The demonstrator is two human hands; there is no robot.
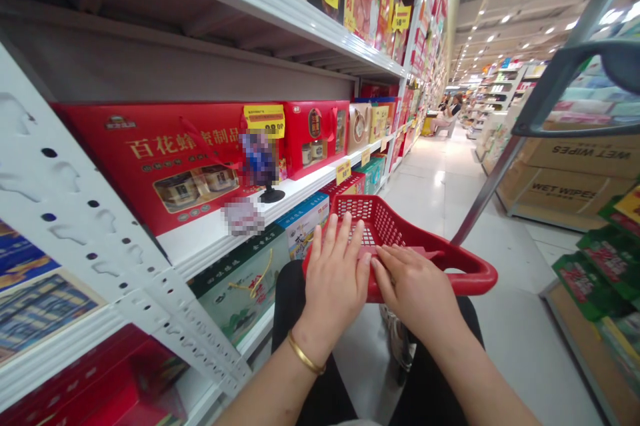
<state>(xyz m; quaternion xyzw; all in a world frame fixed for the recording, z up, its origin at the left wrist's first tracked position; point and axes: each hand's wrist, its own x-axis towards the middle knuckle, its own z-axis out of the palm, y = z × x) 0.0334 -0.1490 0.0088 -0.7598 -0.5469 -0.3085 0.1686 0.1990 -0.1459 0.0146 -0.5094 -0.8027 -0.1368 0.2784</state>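
Note:
My left hand point(334, 286) lies on the near rim of a red plastic mesh shopping basket point(385, 229), its fingers spread over the mesh. My right hand point(413, 296) rests beside it on the basket's curved red handle point(470, 273), fingers curled over the plastic. The basket looks empty where the mesh shows. A gold bangle point(305, 354) circles my left wrist. Below the hands are my black trouser legs point(287, 296) and a sneaker point(397, 339), partly hidden by the basket and my forearm.
On the left, white metal shelving point(95, 233) holds red gift boxes point(150, 166) with yellow price tags. Wet-wipes cartons point(565, 179) stand on the right, with green packets point(610, 259) nearer. A seated person point(445, 116) is far down the tiled aisle point(440, 179).

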